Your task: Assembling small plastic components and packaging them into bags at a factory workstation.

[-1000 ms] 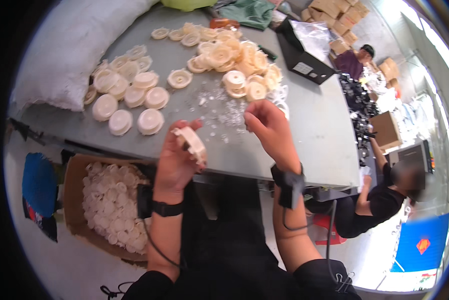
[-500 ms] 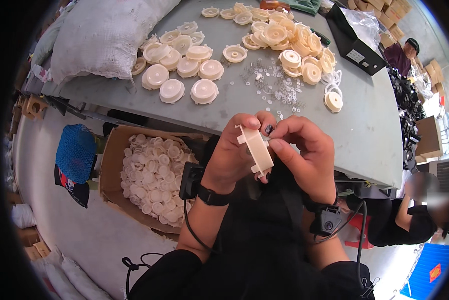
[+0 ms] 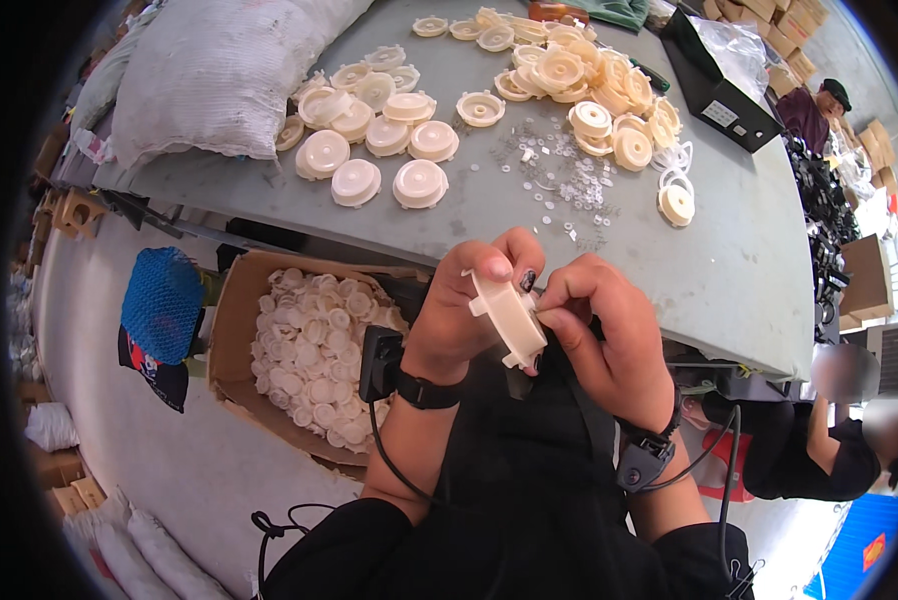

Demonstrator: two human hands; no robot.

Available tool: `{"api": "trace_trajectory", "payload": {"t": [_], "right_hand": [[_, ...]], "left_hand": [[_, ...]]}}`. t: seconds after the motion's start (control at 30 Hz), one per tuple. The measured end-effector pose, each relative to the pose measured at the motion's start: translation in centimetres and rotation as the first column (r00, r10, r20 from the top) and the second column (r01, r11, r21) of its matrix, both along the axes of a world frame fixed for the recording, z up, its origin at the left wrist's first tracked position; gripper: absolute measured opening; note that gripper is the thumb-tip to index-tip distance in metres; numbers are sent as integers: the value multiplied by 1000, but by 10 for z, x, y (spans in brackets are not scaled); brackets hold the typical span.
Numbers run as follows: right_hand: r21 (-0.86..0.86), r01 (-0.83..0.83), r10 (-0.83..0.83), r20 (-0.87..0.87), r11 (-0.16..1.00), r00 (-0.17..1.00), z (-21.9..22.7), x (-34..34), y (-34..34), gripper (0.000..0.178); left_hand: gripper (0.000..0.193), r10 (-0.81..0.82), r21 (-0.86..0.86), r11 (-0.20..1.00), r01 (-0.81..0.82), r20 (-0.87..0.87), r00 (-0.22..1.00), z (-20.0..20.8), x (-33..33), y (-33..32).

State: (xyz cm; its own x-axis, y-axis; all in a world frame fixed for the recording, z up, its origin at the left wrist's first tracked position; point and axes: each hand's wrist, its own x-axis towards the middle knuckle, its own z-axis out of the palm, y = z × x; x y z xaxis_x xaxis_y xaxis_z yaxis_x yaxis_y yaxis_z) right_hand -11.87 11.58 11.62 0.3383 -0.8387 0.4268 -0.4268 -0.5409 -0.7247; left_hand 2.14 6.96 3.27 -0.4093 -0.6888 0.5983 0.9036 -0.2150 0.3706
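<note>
In front of my body, my left hand (image 3: 452,308) grips a round cream plastic cap (image 3: 510,325) with small tabs on its rim. The cap is tilted on edge, its side wall toward me. My right hand (image 3: 614,335) is closed in a pinch against the cap's right face; whatever sits between thumb and forefinger is too small and hidden to name. On the table (image 3: 689,290) beyond lie small clear washers (image 3: 584,182) and thin metal springs. Similar caps form a whitish group (image 3: 420,184) at left and a yellower heap (image 3: 559,68) farther back.
Below the table at left stands a cardboard box (image 3: 231,355) full of small whitish plastic discs. A large white woven sack (image 3: 219,75) covers the table's left end. A black box (image 3: 724,100) lies at the far right. Other people sit and stand at right.
My right hand has shifted slightly down and stays pinched at the cap. The cap has turned a little in my left hand. The whole view has shifted slightly.
</note>
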Motion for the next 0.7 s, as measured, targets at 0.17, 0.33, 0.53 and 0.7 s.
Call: {"api": "trace_trajectory", "payload": {"t": [0.17,0.33,0.53,0.7], "right_hand": [[71,54,-64,144,996,987,-5,6,0,15],[54,12,-21,175,998,984,-10,6,-3,15],[8,11,-12,213,1000,977,-11,8,-3,13],[137,262,-296,455,955,840,-29,-11,3,11]], "left_hand": [[34,-40,65,997,41,-15,999,5,1,2],[36,-153,79,984,160,-94,984,6,1,0],[29,-65,88,994,64,10,998,6,10,5],[18,606,-631,718,-294,359,710,76,31,16]]}}
